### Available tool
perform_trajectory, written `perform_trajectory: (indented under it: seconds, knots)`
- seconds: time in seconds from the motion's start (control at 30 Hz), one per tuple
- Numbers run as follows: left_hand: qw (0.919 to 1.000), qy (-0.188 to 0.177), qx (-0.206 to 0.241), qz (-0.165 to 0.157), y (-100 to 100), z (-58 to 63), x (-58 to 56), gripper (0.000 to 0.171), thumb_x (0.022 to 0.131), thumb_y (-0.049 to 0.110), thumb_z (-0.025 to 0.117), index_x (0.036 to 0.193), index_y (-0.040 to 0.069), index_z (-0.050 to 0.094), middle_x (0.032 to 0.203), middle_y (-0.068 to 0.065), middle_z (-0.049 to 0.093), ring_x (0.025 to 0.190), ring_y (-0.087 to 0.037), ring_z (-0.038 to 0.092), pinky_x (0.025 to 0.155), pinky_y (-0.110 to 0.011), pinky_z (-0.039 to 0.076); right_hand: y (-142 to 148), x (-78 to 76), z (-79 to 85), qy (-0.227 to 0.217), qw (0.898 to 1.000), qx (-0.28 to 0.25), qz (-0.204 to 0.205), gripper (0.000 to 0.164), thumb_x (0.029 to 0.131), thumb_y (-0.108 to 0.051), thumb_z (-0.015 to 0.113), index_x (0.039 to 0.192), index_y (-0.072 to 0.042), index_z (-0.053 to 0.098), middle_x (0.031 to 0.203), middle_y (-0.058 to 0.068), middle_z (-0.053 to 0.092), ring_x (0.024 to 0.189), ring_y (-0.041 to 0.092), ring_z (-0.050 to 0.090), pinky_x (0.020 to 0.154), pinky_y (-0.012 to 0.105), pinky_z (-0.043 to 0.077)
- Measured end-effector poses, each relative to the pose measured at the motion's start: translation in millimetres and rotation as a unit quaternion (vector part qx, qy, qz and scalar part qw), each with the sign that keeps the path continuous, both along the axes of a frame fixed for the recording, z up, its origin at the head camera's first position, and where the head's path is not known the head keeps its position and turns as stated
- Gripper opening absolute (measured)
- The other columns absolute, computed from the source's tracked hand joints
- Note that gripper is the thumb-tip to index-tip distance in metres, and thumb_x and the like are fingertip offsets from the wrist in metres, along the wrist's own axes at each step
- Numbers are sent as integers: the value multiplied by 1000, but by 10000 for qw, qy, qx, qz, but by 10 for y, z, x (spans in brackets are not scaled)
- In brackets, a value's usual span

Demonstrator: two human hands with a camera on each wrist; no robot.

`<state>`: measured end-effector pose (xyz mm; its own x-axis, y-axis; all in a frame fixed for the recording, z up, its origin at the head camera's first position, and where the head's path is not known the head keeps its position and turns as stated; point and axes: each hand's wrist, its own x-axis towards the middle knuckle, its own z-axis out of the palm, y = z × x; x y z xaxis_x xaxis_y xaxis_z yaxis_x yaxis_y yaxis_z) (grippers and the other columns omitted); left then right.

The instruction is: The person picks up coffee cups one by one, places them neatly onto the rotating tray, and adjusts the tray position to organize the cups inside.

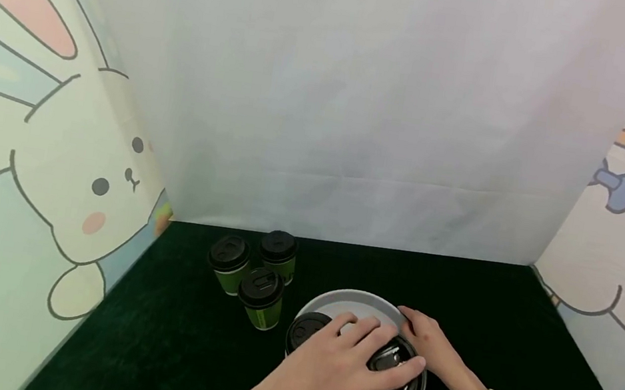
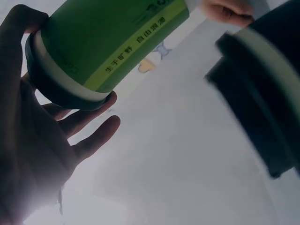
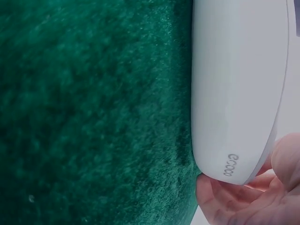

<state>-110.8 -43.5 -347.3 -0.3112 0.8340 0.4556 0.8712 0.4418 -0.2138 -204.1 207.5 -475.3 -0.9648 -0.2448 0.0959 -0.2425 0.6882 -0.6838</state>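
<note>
My left hand [image 1: 325, 372] spreads over a takeaway coffee cup and grips it round its glossy black lid [image 1: 390, 385]. In the left wrist view the green cup [image 2: 112, 42] has a pale band and printed characters, with thumb and fingers at its lid. It is over the round light-grey tray [image 1: 358, 296]. A second black-lidded cup [image 1: 306, 330] stands in the tray to the left, partly hidden by my hand. At the tray's right side, my right hand [image 1: 429, 344] holds the rim. The right wrist view shows its fingers [image 3: 234, 199] curled against the tray's smooth wall.
Left of the tray stand three more green cups with black lids: one nearer [image 1: 263, 302], one at back left [image 1: 229, 263] and one at back right [image 1: 279, 254]. Dark green cloth [image 1: 146, 332] covers the table. Cartoon-printed curtains [image 1: 77, 187] flank it, with a plain one behind.
</note>
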Motion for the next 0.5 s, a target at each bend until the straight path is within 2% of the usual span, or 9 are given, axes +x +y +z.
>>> perform_trajectory:
  seconds: [0.13, 0.3, 0.37, 0.5]
  knots:
    - [9998, 181, -73, 11, 77, -135, -56, 66, 86, 60, 57, 147, 34, 49, 130, 1, 56, 111, -14, 53, 92, -33, 48, -15, -4, -2, 75, 10000, 23, -10, 40, 103, -5, 50, 138, 14, 49, 83, 5, 59, 54, 8, 47, 57, 25, 45]
    - [9985, 442, -303, 115, 121, -265, -131, 65, 89, 63, 55, 147, 33, 49, 127, 2, 56, 107, -13, 53, 89, -32, 49, -15, -15, -14, 3, 9999, 31, -131, 39, 103, -4, 48, 139, 13, 49, 79, 5, 56, 50, 11, 45, 53, 26, 44]
    - [9981, 429, -411, 171, 123, -306, -151, 64, 90, 65, 54, 147, 33, 49, 126, 2, 56, 106, -12, 53, 87, -32, 49, -12, -18, -22, -85, 9998, 42, -154, 40, 104, -4, 47, 140, 12, 49, 78, 4, 55, 48, 12, 44, 51, 27, 44]
    - [9979, 172, -591, 206, 130, -376, -174, 65, 90, 67, 55, 145, 34, 49, 126, 2, 55, 106, -12, 53, 87, -33, 50, -8, -23, -35, -183, 9996, 75, -205, 41, 104, -5, 46, 141, 11, 48, 79, 5, 55, 48, 13, 44, 50, 27, 44]
